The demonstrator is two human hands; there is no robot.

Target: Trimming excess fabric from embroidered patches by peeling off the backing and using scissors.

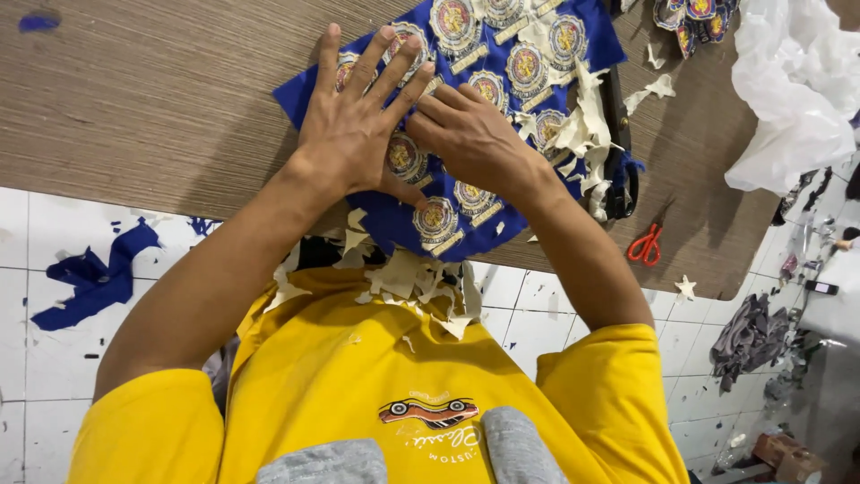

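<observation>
A blue cloth sheet [537,36] covered with several round embroidered badges lies on a wooden board [161,99]. My left hand [358,125] presses flat on the sheet's left part, fingers spread wide. My right hand [475,134] rests beside it with the fingers curled down onto the cloth, seemingly pinching at a badge edge; whether it grips anything is unclear. Cream backing-paper scraps [582,125] pile along the sheet's right side and on my yellow shirt [358,358].
Small red scissors [645,244] lie on the board at the right. A black tool [618,134] sits beside the sheet. White plastic sheeting [788,90] bunches at top right, more badges [694,18] above. Blue cloth offcuts [98,278] lie on the white tiled floor.
</observation>
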